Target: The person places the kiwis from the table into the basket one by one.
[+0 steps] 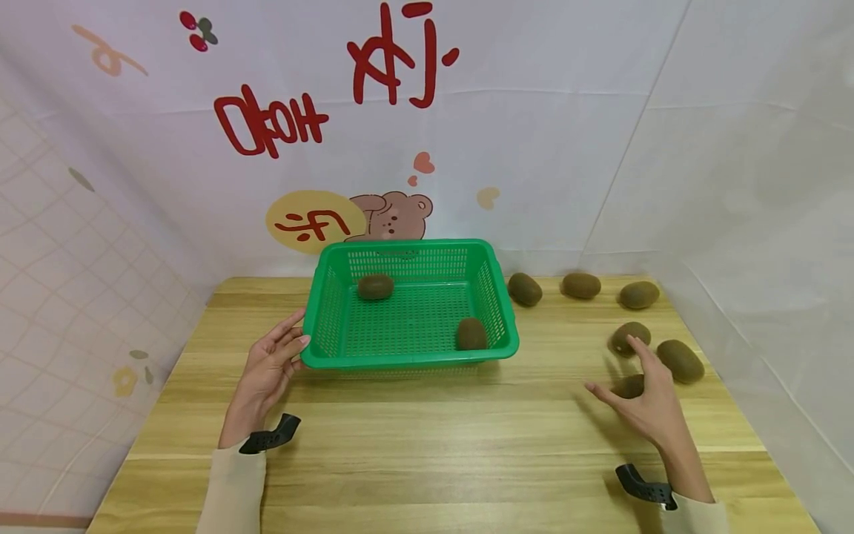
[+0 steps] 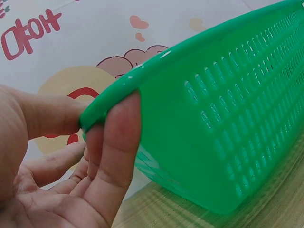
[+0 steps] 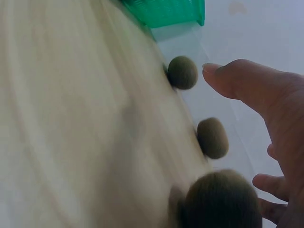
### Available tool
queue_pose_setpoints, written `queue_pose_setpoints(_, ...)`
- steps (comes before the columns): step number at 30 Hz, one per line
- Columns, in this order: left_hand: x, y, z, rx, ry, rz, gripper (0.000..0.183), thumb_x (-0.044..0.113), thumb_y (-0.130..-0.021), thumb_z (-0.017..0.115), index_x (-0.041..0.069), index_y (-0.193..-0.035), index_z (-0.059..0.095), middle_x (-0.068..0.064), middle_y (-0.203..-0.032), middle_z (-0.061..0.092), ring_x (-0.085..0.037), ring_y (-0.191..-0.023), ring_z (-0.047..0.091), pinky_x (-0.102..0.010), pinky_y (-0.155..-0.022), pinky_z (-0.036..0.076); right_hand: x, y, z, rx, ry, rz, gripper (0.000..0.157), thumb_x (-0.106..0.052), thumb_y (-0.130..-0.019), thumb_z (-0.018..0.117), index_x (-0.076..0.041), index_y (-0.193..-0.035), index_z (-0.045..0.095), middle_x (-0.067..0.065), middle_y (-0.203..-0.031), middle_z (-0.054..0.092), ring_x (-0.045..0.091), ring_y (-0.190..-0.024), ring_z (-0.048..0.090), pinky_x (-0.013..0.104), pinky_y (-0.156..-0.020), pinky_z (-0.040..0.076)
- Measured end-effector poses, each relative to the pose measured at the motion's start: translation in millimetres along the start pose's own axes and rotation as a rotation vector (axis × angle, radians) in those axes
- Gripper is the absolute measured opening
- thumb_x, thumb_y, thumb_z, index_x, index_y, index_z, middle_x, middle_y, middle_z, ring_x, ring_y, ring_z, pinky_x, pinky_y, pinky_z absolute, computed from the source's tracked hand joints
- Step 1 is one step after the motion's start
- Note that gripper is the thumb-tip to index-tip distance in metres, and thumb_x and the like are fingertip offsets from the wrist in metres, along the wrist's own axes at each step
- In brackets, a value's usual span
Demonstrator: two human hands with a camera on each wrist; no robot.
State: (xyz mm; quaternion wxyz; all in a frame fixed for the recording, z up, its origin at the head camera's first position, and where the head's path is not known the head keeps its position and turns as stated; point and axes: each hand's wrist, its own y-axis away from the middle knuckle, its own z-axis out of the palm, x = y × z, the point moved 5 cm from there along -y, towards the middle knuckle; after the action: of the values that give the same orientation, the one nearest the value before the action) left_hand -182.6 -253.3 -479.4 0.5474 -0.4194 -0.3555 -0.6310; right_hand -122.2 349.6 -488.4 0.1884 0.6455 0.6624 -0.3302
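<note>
A green plastic basket [image 1: 407, 362] stands on the table with two kiwifruit inside, one kiwi [image 1: 376, 287] at the back left and another kiwi [image 1: 471, 334] at the front right. My left hand [image 1: 270, 365] pinches the basket's left rim between thumb and fingers, as the left wrist view also shows. Over at the right, my right hand [image 1: 646, 400] hovers with thumb and fingers spread apart, nothing between them. Beneath it lies a partly hidden kiwi [image 1: 629, 386]. Close to its fingertips is a kiwi [image 1: 630, 339], with another kiwi [image 1: 680, 361] just right of it.
Along the table's back edge, right of the basket, lie three more kiwis: one kiwi [image 1: 525, 289] beside the basket, a middle kiwi [image 1: 581, 285] and a right kiwi [image 1: 639, 294]. A printed white cloth [image 1: 534, 148] hangs behind the wooden table [image 1: 427, 452] and along both sides.
</note>
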Motion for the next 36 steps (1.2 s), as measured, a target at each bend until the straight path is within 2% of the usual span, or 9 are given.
queue_pose_setpoints(8, 0.1, 0.7, 1.1, -0.007, 0.011, 0.005, 0.051, -0.001, -0.104, 0.056, 0.015, -0.15, 0.046, 0.001, -0.111, 0.064, -0.006, -0.086, 0.07, -0.017, -0.067, 0.059, 21, 17, -3.9, -0.019, 0.029, 0.126, 0.112, -0.038, -0.084, 0.086, -0.013, -0.166, 0.014, 0.032, -0.167, 0.012, 0.063, -0.148, 0.015, 0.085, -0.106, 0.02)
queue_pose_setpoints(13, 0.6, 1.5, 1.6, -0.009, 0.003, 0.008, 0.051, -0.001, -0.104, 0.056, 0.013, -0.151, 0.044, 0.001, -0.112, 0.064, -0.005, -0.087, 0.07, -0.017, -0.068, 0.059, 28, 26, -6.6, 0.003, 0.033, 0.165, 0.108, -0.038, -0.085, 0.085, -0.006, -0.164, 0.019, 0.034, -0.166, 0.017, 0.065, -0.145, 0.02, 0.083, -0.107, 0.021)
queue_pose_setpoints(15, 0.8, 1.6, 1.7, -0.006, -0.003, 0.004, 0.053, -0.001, -0.104, 0.056, 0.011, -0.153, 0.041, 0.001, -0.112, 0.064, -0.006, -0.088, 0.07, -0.017, -0.068, 0.059, 30, 29, -7.8, 0.009, 0.046, 0.19, 0.104, -0.039, -0.086, 0.085, -0.003, -0.162, 0.024, 0.036, -0.163, 0.023, 0.066, -0.141, 0.027, 0.081, -0.105, 0.027)
queue_pose_setpoints(17, 0.9, 1.4, 1.7, -0.003, -0.008, 0.0, 0.058, 0.0, -0.104, 0.056, 0.006, -0.157, 0.035, 0.001, -0.113, 0.063, -0.006, -0.089, 0.07, -0.017, -0.069, 0.059, 31, 31, -9.2, 0.018, 0.067, 0.225, 0.1, -0.04, -0.087, 0.084, -0.001, -0.16, 0.029, 0.037, -0.159, 0.029, 0.064, -0.134, 0.037, 0.075, -0.101, 0.037)
queue_pose_setpoints(20, 1.2, 0.9, 1.8, 0.005, -0.013, -0.008, 0.065, 0.0, -0.104, 0.057, 0.0, -0.161, 0.025, 0.001, -0.114, 0.062, -0.006, -0.091, 0.07, -0.017, -0.07, 0.059, 33, 34, -11.7, 0.038, 0.092, 0.263, 0.097, -0.042, -0.086, 0.084, -0.001, -0.158, 0.034, 0.037, -0.154, 0.039, 0.06, -0.123, 0.05, 0.039, -0.094, 0.054)
queue_pose_setpoints(22, 0.9, 0.5, 2.0, 0.009, -0.015, -0.011, 0.066, 0.001, -0.104, 0.057, -0.001, -0.161, 0.024, 0.001, -0.114, 0.062, -0.006, -0.09, 0.07, -0.017, -0.069, 0.059, 34, 35, -12.7, 0.052, 0.09, 0.279, 0.096, -0.042, -0.086, 0.085, -0.002, -0.158, 0.036, 0.036, -0.152, 0.042, 0.057, -0.12, 0.054, 0.015, -0.081, 0.049)
queue_pose_setpoints(24, 0.6, 0.2, 2.0, 0.01, -0.015, -0.012, 0.062, 0.0, -0.104, 0.057, 0.003, -0.16, 0.03, 0.001, -0.114, 0.063, -0.006, -0.088, 0.069, -0.017, -0.068, 0.059, 34, 35, -13.0, 0.059, 0.079, 0.287, 0.095, -0.041, -0.085, 0.085, -0.002, -0.157, 0.038, 0.036, -0.151, 0.043, 0.057, -0.12, 0.055, 0.003, -0.07, 0.037)
queue_pose_setpoints(28, 0.6, 0.2, 2.1, 0.009, -0.019, -0.008, 0.057, 0.001, -0.103, 0.058, 0.01, -0.156, 0.039, 0.001, -0.113, 0.063, -0.006, -0.087, 0.069, -0.019, -0.068, 0.059, 34, 35, -12.5, 0.07, 0.059, 0.29, 0.095, -0.04, -0.084, 0.087, -0.003, -0.157, 0.039, 0.035, -0.152, 0.044, 0.057, -0.12, 0.056, -0.002, -0.07, 0.035)
queue_pose_setpoints(36, 0.6, 1.6, 0.9, -0.004, -0.003, 0.008, 0.055, -0.001, -0.104, 0.057, 0.01, -0.154, 0.041, 0.0, -0.114, 0.064, -0.006, -0.087, 0.07, -0.018, -0.068, 0.059, 30, 33, -12.0, 0.055, 0.027, 0.299, 0.094, -0.041, -0.084, 0.086, -0.008, -0.158, 0.039, 0.031, -0.158, 0.038, 0.06, -0.125, 0.053, -0.003, -0.069, 0.036)
